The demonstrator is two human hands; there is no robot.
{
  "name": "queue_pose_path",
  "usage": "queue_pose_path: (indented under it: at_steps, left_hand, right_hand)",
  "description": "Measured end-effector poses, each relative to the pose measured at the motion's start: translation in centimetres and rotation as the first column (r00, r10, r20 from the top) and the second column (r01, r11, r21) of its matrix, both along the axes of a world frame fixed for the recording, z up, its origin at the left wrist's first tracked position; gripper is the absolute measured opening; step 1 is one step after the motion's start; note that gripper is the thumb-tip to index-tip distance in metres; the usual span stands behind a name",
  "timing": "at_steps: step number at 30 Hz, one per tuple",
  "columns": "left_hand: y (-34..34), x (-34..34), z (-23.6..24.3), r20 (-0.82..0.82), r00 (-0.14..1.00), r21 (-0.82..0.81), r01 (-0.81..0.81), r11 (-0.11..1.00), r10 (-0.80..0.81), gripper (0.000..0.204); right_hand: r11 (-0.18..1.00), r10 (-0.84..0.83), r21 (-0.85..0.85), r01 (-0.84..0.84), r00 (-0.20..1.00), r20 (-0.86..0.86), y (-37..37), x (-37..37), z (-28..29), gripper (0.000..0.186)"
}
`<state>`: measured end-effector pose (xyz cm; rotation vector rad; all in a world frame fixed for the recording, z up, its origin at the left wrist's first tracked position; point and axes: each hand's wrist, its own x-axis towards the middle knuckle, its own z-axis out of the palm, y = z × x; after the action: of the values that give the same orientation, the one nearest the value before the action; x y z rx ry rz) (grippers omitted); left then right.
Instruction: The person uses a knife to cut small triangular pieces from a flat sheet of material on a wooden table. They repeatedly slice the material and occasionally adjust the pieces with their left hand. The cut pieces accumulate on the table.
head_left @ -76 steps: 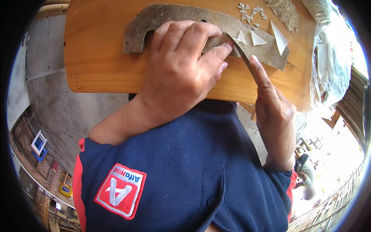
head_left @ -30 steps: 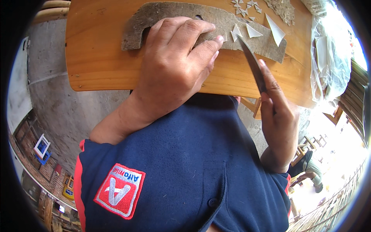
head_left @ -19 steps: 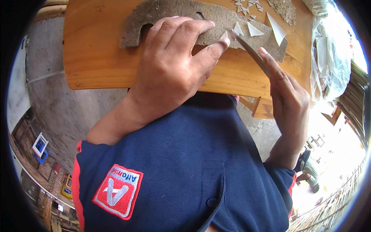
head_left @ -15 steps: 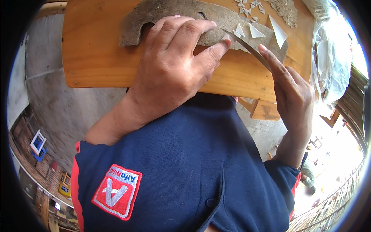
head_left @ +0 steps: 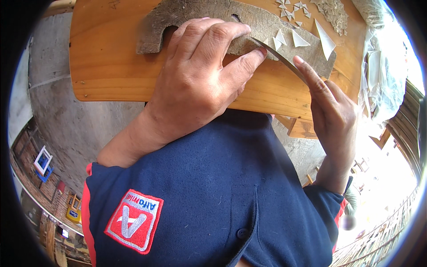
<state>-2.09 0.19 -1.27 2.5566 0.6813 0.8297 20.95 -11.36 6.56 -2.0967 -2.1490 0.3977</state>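
Note:
My left hand (head_left: 200,73) rests bent over a worn, greyish wooden board (head_left: 195,13) with a curved cutout. Its index finger and thumb come close around the knife tip; what they press there is hidden. In my right hand (head_left: 331,104) is a knife with a narrow, dark curved blade (head_left: 283,59), the index finger stretched along it. The blade slants over the board's near edge, its tip between my left fingertips. Beside the blade lie small white triangular pieces (head_left: 279,36), a larger white triangle (head_left: 300,40) and a long white triangle (head_left: 325,39).
The board lies on an orange-brown wooden table (head_left: 115,84). Several tiny white triangles (head_left: 287,13) and a heap of pale scraps (head_left: 333,15) sit at the far right. Clear plastic wrapping (head_left: 384,84) hangs along the right edge. Another person (head_left: 351,200) is partly visible at lower right.
The knife and my right hand have moved slightly left and down, the blade now lower between my left fingertips. The small white pieces have shifted a little. My left hand has barely moved.

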Motion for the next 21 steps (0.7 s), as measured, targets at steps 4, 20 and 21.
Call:
queue_pose_path:
  at_steps: [4,20,21]
  left_hand:
    - [0.0,0.0,-0.1,0.015,1.0,-0.002,-0.015,1.0,0.015,0.046]
    - [0.4,-0.4,-0.1,0.082,0.996,-0.096,-0.012,0.995,0.02,0.039]
    - [0.5,-0.5,-0.2,0.089,0.996,-0.092,-0.012,0.996,0.02,0.038]
  right_hand:
    - [0.998,0.012,0.067,-0.016,0.998,0.06,-0.1,-0.2,-0.5,0.066]
    - [0.983,-0.174,0.051,0.175,0.984,-0.034,-2.7,-0.7,-0.4,0.075]
    - [0.981,-0.18,0.054,0.184,0.982,-0.064,-2.9,-0.9,-0.4,0.074]
